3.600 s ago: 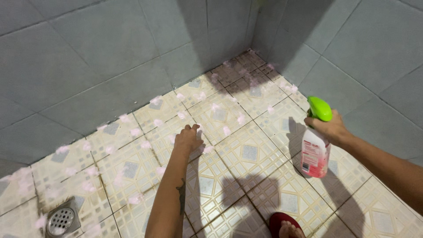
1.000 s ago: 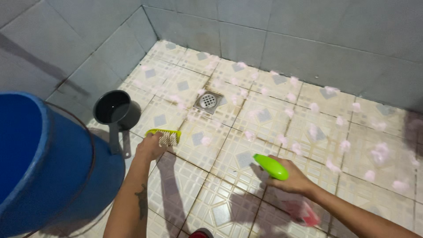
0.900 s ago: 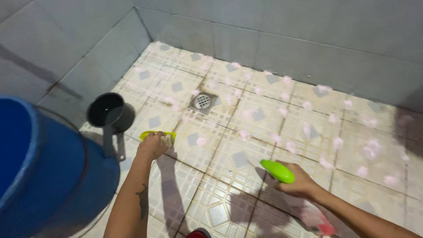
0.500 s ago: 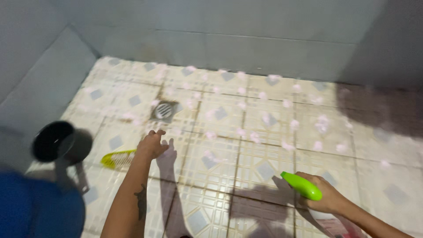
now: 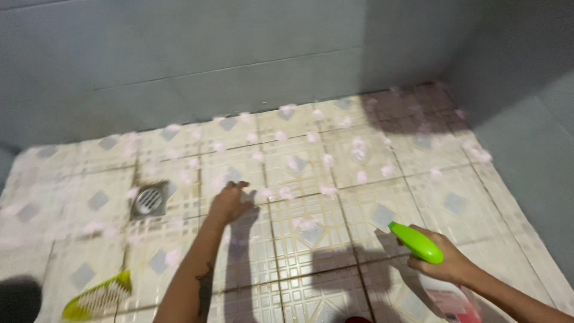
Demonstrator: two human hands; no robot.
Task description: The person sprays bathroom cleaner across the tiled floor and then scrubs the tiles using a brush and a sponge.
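My left hand (image 5: 230,202) hovers low over the patterned floor tiles (image 5: 353,197) with fingers loosely apart and nothing in it. It is just right of the round metal drain (image 5: 148,200). My right hand (image 5: 445,260) grips a spray bottle (image 5: 418,244) with a bright green trigger head; its pink and white body (image 5: 448,302) hangs below my wrist at the lower right. Blobs of pink foam (image 5: 360,146) dot many tiles. The yellow-green scrub brush (image 5: 98,295) lies on the floor at the lower left, well apart from my left hand.
Grey tiled walls (image 5: 197,72) close the floor at the back and on the right (image 5: 532,149). A dark shape (image 5: 18,299) shows at the bottom left corner. Shadow covers the far right corner of the floor.
My left hand let go of the scrub brush and moved right past the drain. The view swung right, so the blue bucket and dark dipper left the frame. The spray bottle stays in my right hand.
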